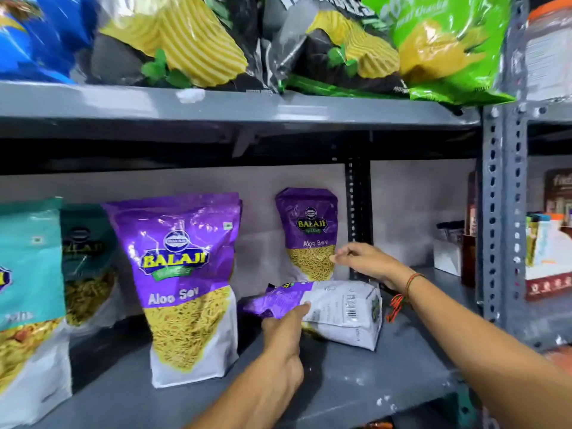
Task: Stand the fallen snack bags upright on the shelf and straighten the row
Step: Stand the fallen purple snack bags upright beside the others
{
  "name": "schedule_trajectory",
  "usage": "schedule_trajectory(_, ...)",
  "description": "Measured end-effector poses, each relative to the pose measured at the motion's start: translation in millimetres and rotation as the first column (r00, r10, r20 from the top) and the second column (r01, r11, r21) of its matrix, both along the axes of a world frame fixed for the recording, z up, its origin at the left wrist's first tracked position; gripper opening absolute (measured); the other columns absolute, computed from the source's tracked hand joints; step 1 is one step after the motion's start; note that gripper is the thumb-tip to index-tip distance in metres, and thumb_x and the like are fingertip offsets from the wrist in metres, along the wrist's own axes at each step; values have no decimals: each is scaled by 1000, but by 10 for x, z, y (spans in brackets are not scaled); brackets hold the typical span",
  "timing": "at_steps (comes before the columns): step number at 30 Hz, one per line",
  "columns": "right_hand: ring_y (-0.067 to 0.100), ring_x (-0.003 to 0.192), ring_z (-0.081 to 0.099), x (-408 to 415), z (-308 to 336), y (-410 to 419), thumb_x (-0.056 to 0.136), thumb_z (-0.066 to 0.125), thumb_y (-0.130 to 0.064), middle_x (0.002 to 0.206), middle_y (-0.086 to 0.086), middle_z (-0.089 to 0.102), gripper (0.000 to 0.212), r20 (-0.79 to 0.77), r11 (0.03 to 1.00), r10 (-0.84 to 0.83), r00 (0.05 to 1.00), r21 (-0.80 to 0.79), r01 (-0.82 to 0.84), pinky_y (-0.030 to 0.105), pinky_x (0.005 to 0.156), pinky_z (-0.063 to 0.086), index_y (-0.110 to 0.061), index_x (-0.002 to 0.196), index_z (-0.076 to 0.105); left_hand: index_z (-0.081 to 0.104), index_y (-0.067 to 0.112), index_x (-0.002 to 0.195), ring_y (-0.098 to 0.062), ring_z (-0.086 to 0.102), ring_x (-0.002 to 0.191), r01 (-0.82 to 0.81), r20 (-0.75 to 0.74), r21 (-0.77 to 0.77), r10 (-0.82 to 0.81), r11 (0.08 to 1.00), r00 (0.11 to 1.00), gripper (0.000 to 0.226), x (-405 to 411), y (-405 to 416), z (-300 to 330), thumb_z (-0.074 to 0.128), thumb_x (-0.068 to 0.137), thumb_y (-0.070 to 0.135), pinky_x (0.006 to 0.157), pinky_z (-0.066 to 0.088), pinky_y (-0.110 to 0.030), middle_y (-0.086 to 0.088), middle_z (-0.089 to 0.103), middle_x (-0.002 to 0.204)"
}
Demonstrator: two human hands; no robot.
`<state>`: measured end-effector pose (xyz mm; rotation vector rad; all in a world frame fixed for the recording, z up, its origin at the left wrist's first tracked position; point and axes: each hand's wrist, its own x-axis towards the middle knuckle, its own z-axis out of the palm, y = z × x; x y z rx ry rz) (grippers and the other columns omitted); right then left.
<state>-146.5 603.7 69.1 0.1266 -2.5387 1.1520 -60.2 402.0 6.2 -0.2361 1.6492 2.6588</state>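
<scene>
Lying flat at centre-right of the frame, on the grey shelf [387, 382]: a fallen purple bag [328, 308], back side up, barcode showing, top end pointing left; left hand [283, 332] reaching in from bottom centre, index fingertip touching the bag's near edge, remaining fingers curled loosely, nothing gripped; right hand [365, 261] entering from the lower right, above the fallen bag, fingers slightly spread and fingertips touching the lower right corner of a small upright Aloo Sev bag [306, 233] standing against the back wall; whether pinched on that corner or only resting against it, cannot tell; red thread bracelet [408, 289] on the right wrist.

Left of centre: a large upright Aloo Sev bag [182, 283], standing near the shelf's front edge, just beside the fallen bag's top end; far left: two teal bags [28, 292], one in front, one behind, both upright.

Across the top of the frame, on the upper shelf [235, 106]: chip bags [185, 38] leaning forward, a green bag [448, 48] at upper right overhanging the edge; right edge of the frame: a perforated metal upright [503, 212], with blurred boxes beyond it.
</scene>
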Motion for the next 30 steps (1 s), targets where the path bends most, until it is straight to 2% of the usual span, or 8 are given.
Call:
schedule_trajectory(4, 20, 115, 60, -256, -191, 384, 92, 53, -51, 132, 8, 64, 45, 324, 990, 124, 938, 26, -139, 36, 110, 41, -17, 116, 69, 53, 5, 132, -23, 54, 94, 36, 110, 75, -44, 997, 993, 48, -82, 411, -42, 67, 86, 7, 65, 37, -27, -9, 63, 105)
schedule_trajectory(9, 24, 102, 72, -250, -371, 445, 74, 67, -62, 116, 9, 75, 54, 536, 934, 351, 768, -258, -247, 43, 98, 51, -19, 106, 76, 58, 8, 123, -21, 57, 79, -10, 129, 84, -1, 996, 992, 33, -155, 597, -15, 59, 91, 2, 66, 42, -29, -9, 65, 92)
schedule_trajectory(13, 19, 104, 73, -86, -334, 403, 68, 68, -69, 108, 0, 78, 60, 433, 923, 382, 817, -217, -317, 43, 103, 52, -27, 110, 74, 58, 10, 113, -21, 57, 67, -46, 67, 85, 41, 995, 997, 30, -187, 594, -3, 43, 94, -7, 63, 45, -29, -13, 65, 87)
schedule_trajectory(16, 20, 107, 71, 50, -289, 427, 70, 71, -67, 111, 7, 77, 67, 255, 909, 386, 886, -271, -318, 39, 103, 50, -16, 113, 73, 57, 11, 113, -22, 60, 72, -63, -61, 86, 69, 994, 996, 31, -223, 561, 72, 41, 95, -9, 67, 50, -32, -11, 67, 92)
schedule_trajectory(19, 18, 94, 70, 165, -218, 418, 77, 72, -46, 111, 15, 76, 51, 0, 805, 461, 887, -420, -418, 28, 81, 53, -6, 109, 70, 63, 17, 102, -18, 67, 76, -38, -294, -8, 34, 999, 955, 35, -355, 471, 245, 42, 95, -11, 69, 56, -32, -1, 73, 87)
schedule_trajectory(22, 12, 93, 74, 236, -236, 378, 77, 75, -29, 107, 5, 78, 38, -211, 732, 418, 883, -498, -466, 16, 70, 57, -17, 111, 65, 65, 13, 113, -18, 72, 85, -5, -500, -142, -67, 990, 864, 41, -549, 376, 397, 45, 92, -16, 81, 58, -37, -3, 78, 95)
schedule_trajectory(26, 7, 101, 71, 280, -483, 367, 84, 73, -4, 114, 1, 73, 44, -254, 799, 329, 909, -438, -412, 15, 79, 56, -19, 122, 56, 69, 15, 108, -10, 76, 76, 83, -489, -243, -196, 966, 850, 46, -708, 272, 232, 47, 88, -21, 66, 60, -24, 1, 82, 85)
schedule_trajectory(30, -3, 104, 67, 353, -681, 304, 87, 70, -7, 114, -11, 71, 34, -247, 836, 265, 932, -422, -350, 7, 79, 51, -34, 107, 62, 70, 12, 106, -13, 78, 76, 156, -421, -193, -226, 969, 879, 43, -790, 193, -14, 43, 91, -19, 66, 61, -25, -4, 82, 87)
